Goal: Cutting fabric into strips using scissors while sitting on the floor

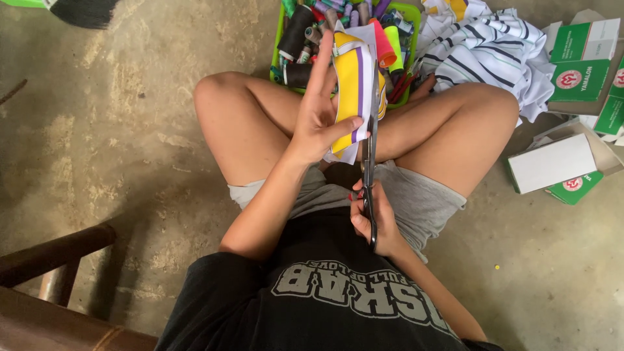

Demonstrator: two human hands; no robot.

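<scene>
Soft, even daylight, faint shadows on the concrete floor (pixel 117 130), sharp focus, slight wide-angle stretch at the edges.

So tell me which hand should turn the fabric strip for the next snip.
Left, probably. The left hand already pinches the yellow-and-purple fabric strip, while the right hand is occupied gripping the scissors.

Left hand (pixel 318 123) holds yellow-purple fabric (pixel 354 84); right hand (pixel 374 221) works scissors (pixel 369 162) along its edge.

One pair of scissors (pixel 369 162), one green basket (pixel 411 13), two hands.
</scene>
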